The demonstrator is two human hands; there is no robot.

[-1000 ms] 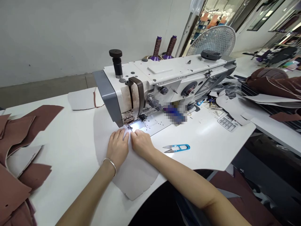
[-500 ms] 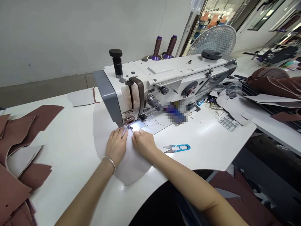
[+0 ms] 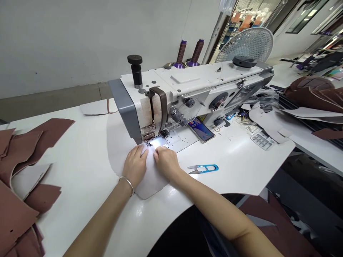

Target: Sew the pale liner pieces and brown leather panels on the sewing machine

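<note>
A white industrial sewing machine (image 3: 193, 85) stands on the white table (image 3: 80, 178). A pale grey cut piece of material (image 3: 119, 142) lies under its presser foot (image 3: 147, 137). My left hand (image 3: 135, 166), with a metal bangle on the wrist, lies flat on the piece just in front of the needle, fingers stretched out. My right hand (image 3: 166, 161) presses on the piece right beside it, fingers bent down onto the material under the lit needle area.
Blue thread snips (image 3: 204, 168) lie to the right of my hands. A phone (image 3: 200, 129) lies by the machine base. Brown cut pieces (image 3: 24, 150) are stacked at the left, more brown material (image 3: 313, 94) at the right. Two thread cones (image 3: 189, 53) and a fan (image 3: 245, 44) stand behind.
The grey piece has fed away from me under the presser foot; less of it hangs over the table's front edge. Both hands stayed on it near the needle.
</note>
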